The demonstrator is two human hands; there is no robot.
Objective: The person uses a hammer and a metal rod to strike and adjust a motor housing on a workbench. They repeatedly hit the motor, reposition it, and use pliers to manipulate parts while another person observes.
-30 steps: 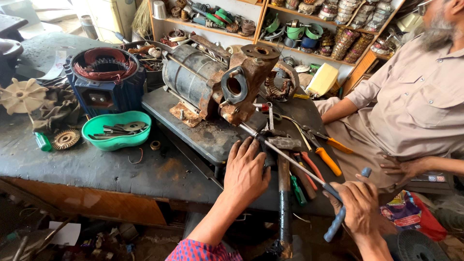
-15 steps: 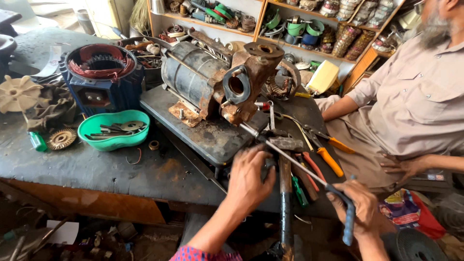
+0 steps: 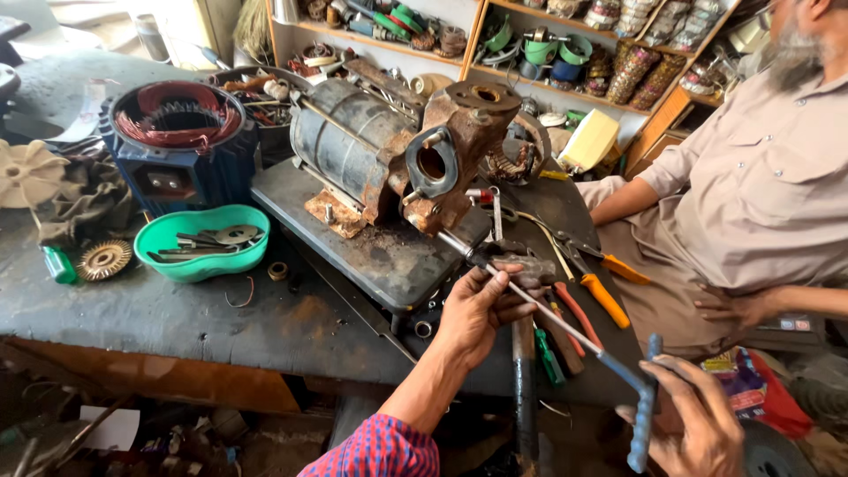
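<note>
Head view: left hand [image 3: 481, 309] pinching the shaft of a long T-handle wrench [image 3: 565, 322], right hand [image 3: 698, 424] wrapped around its blue crossbar. Wrench tip set against the base of a rusty pump motor [image 3: 397, 150] on a dark metal plate [image 3: 389, 261]. Green bowl [image 3: 203, 243] well to the left.

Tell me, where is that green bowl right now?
The green bowl sits on the dark workbench, left in the head view, just in front of the blue motor housing and left of the rusty pump.
</note>
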